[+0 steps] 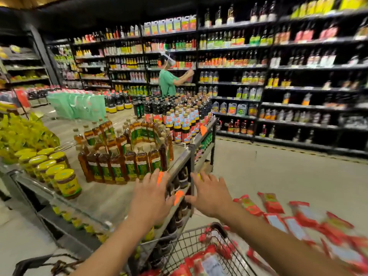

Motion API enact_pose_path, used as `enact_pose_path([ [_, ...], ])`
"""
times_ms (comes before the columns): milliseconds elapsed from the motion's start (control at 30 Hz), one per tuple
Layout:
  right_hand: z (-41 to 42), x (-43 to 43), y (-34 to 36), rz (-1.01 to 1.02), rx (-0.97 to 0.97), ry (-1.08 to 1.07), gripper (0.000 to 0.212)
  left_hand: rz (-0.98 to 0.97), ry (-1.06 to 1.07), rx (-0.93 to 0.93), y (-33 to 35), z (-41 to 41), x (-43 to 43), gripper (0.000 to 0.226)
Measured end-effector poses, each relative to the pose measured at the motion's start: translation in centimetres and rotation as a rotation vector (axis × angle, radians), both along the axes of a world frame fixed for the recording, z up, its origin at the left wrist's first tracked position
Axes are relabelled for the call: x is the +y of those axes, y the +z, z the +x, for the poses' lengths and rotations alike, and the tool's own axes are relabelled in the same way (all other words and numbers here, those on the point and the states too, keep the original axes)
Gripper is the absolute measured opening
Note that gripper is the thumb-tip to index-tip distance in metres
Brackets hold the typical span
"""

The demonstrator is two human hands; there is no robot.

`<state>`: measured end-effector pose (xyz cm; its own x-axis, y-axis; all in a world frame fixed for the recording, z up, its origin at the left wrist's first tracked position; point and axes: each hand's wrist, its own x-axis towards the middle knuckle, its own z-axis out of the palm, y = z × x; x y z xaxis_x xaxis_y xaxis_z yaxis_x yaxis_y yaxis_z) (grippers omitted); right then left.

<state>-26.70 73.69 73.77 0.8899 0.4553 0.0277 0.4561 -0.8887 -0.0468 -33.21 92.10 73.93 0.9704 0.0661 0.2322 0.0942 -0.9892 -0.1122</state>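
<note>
Both my arms reach forward over a wire shopping cart (199,242) that holds red packets. My left hand (151,198) hovers with fingers spread at the near corner of a steel display table (103,202), just in front of a block of amber oil bottles (123,162) with green labels. My right hand (209,196) is spread open beside it, past the table's edge, above the floor. Neither hand holds anything. Orange price tags (178,197) hang on the table's edge between my hands.
Yellow-lidded jars (65,183) stand at the table's left front; dark sauce bottles (183,124) fill its far end. Red packets (294,222) lie to the right of the cart. Tall shelves of bottles (278,76) line the aisle, where a person in a green shirt (169,82) stands.
</note>
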Motion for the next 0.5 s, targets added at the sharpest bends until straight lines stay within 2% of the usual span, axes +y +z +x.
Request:
enact_pose_path([
  [333,-12.9,-17.9,-0.8,-0.005,-0.037,-0.574,0.076,-0.121,-0.551,0.026,-1.4,-1.2,-16.6,0.081],
  [500,-20.8,-26.1,-0.1,-0.033,-0.030,-0.850,0.081,-0.154,-0.828,0.015,-0.7,-4.4,-26.0,0.079],
])
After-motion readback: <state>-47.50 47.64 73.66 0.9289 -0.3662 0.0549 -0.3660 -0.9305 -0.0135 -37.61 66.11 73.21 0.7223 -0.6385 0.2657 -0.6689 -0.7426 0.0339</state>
